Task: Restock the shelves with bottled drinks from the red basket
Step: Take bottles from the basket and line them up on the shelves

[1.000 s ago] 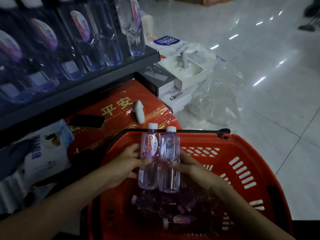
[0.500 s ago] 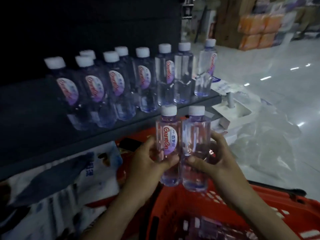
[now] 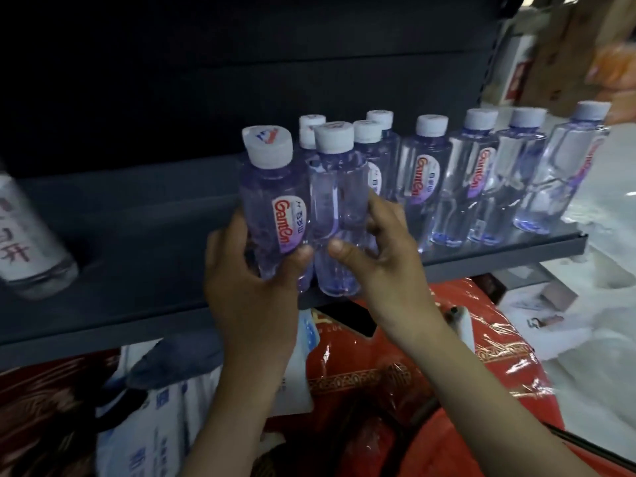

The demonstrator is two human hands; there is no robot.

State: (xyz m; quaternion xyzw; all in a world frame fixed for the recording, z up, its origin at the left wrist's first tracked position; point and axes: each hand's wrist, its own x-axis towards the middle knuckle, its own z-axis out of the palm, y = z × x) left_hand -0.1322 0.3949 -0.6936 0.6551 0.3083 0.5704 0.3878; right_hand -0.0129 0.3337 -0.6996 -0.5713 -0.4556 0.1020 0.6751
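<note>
**Two bottles, one per hand, right at the shelf lip**

Dead centre of the frame: left hand (image 3: 247, 270) curled round the lower half of the left bottle (image 3: 275, 201), thumb pressed across the front just under the red logo. Right hand (image 3: 378, 256) gripping the right bottle (image 3: 339, 201) the same way, thumb in front, fingers wrapped round the far side. Both bottles side by side and touching, white caps up, the left one tipped a little toward the left. Bases down around the front edge of the dark shelf (image 3: 137, 253); resting on it or not, can't tell tbh. Just behind and off to the right, a row of matching bottles (image 3: 475, 180) standing upright on that shelf. Over at the left edge, a blurry white-labelled bottle (image 3: 31, 242). Below the shelf, a red plastic-wrapped box (image 3: 481, 356) and blue-and-white bags (image 3: 155, 407).
</note>
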